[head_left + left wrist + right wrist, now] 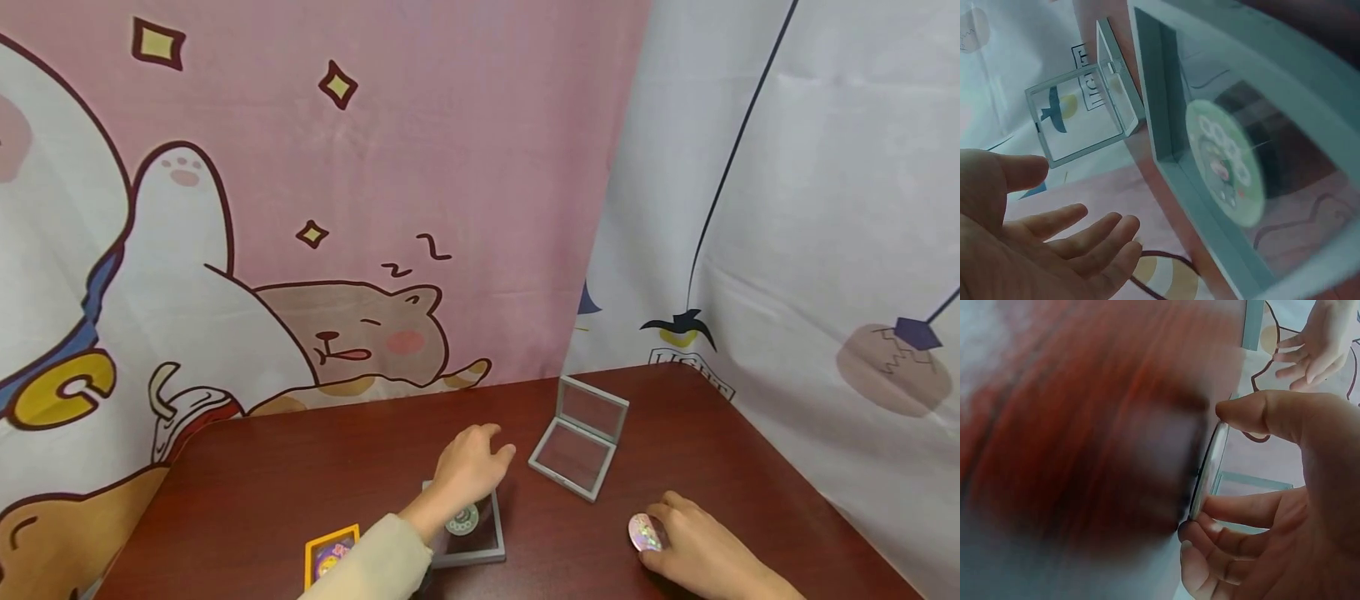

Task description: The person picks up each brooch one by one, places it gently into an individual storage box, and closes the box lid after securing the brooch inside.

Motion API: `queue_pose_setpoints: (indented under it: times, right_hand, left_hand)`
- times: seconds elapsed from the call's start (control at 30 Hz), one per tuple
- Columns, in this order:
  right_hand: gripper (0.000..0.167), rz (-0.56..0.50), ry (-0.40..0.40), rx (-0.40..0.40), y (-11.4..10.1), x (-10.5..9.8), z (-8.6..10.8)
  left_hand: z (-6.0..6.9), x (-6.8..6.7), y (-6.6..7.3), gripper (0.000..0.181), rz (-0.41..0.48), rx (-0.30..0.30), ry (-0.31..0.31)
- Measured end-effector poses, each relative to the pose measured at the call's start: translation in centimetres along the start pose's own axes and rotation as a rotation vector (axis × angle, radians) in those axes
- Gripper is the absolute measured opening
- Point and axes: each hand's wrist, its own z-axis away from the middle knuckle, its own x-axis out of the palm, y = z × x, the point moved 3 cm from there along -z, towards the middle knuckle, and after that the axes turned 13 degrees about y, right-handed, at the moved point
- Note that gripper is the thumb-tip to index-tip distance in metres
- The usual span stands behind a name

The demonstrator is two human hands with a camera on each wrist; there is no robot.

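My right hand pinches a round, glittery pink disc by its edges, low over the table at the right; in the right wrist view the disc appears edge-on between thumb and fingers. My left hand holds nothing, its fingers spread loosely above a grey-framed clear case. Inside that case shows a round green disc, also seen in the left wrist view. A second grey case stands with its lid raised, between the hands and farther back.
At the front left, a yellow-framed item with a purple picture lies partly behind my left sleeve. The dark red table ends at a pink cartoon curtain behind and a white curtain at the right.
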Motion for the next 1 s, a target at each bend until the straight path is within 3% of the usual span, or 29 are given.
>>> queue_pose_setpoints:
  times: [0.4, 0.57, 0.63, 0.8, 0.9, 1.0]
  right_hand:
    - [0.04, 0.009, 0.043, 0.025, -0.1, -1.1, -0.3]
    - [0.041, -0.001, -0.025, 0.08, 0.3, -1.3, -0.2]
    - [0.041, -0.003, -0.035, 0.087, 0.4, -1.3, -0.2]
    - [0.043, -0.005, 0.02, 0.062, 0.5, -1.6, -0.3]
    - [0.044, 0.0, 0.053, 0.051, 0.5, -1.7, -0.3]
    - [0.047, -0.009, 0.114, 0.011, 0.5, -1.9, -0.4]
  left_hand:
    - [-2.2, 3.4, 1.3, 0.048, -0.069, 0.032, -0.06]
    - [-2.6, 5.0, 1.7, 0.046, -0.122, 0.022, -0.135]
    - [-2.8, 5.4, 1.9, 0.041, -0.147, 0.027, -0.138]
    - [-3.4, 5.9, 2.1, 0.02, -0.205, 0.027, -0.147]
    - [-3.6, 6.5, 2.0, 0.031, -0.226, 0.013, -0.169]
    - [-3.8, 7.0, 1.7, 0.031, -0.248, 0.007, -0.147]
